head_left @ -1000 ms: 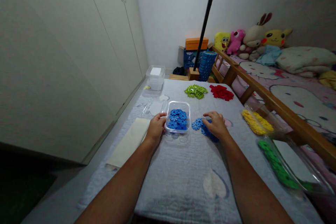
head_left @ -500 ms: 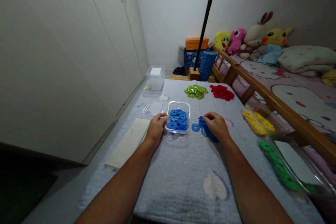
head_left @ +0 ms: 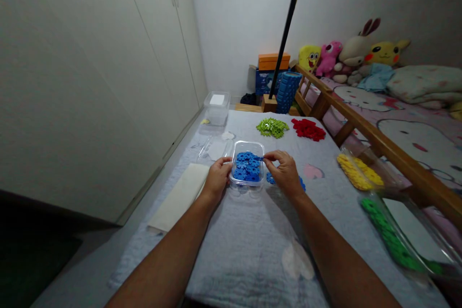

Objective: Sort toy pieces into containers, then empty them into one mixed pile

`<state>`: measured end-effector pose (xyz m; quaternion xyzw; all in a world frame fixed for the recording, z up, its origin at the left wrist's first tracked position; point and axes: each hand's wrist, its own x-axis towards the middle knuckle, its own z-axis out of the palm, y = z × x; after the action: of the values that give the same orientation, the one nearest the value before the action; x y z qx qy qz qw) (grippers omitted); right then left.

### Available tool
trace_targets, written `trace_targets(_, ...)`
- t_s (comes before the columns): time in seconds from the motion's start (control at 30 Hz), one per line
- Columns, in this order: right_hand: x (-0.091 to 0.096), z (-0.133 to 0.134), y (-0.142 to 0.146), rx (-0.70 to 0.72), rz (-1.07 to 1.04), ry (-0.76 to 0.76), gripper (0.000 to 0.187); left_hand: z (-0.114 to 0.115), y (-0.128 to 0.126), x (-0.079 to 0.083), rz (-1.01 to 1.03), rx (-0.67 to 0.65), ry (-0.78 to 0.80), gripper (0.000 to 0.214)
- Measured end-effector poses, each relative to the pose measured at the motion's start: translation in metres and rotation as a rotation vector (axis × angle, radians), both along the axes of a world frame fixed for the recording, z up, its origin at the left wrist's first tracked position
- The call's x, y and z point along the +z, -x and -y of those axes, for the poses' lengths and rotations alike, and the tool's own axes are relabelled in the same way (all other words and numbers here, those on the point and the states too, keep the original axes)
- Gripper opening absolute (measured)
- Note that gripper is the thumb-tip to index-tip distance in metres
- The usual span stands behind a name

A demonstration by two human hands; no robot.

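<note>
A clear plastic box (head_left: pixel 247 184) stands on the cloth, with many blue flower-shaped discs (head_left: pixel 247 167) inside. My left hand (head_left: pixel 218 177) grips the box's left side, thumb at the rim. At the box's right rim, my right hand (head_left: pixel 283 167) pinches a blue disc (head_left: pixel 260 158) between thumb and fingertips, over the edge. Loose blue discs (head_left: pixel 270 178) lie on the cloth beneath and beside my right hand, which partly hides them. Behind the box's left corner lies a clear lid (head_left: pixel 211 149).
Light green pieces (head_left: pixel 272 127) and red pieces (head_left: pixel 308 129) lie in heaps at the back. Boxes of yellow pieces (head_left: pixel 359 172) and green pieces (head_left: pixel 391 233) sit along the right by the wooden bed rail (head_left: pixel 355 122). A folded cream cloth (head_left: pixel 178 197) and stacked clear boxes (head_left: pixel 216 108) are on the left.
My right hand has moved left from the loose blue discs to the box's right rim, carrying a blue disc. My left hand stays on the box.
</note>
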<state>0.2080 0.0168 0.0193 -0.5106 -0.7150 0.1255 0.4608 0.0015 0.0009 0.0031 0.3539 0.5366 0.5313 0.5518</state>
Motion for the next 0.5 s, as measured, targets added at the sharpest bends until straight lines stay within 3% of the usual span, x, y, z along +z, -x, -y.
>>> trace_targets(0.23, -0.001, -0.019, 0.007, -0.083, 0.099, 0.082, 0.013, 0.000, 0.000, -0.001, -0.011, -0.001, 0.001, 0.033)
trace_targets(0.5, -0.013, -0.010, -0.028, -0.100, 0.198, 0.185, 0.016, -0.001, 0.000, -0.002, 0.000, 0.005, -0.007, 0.034)
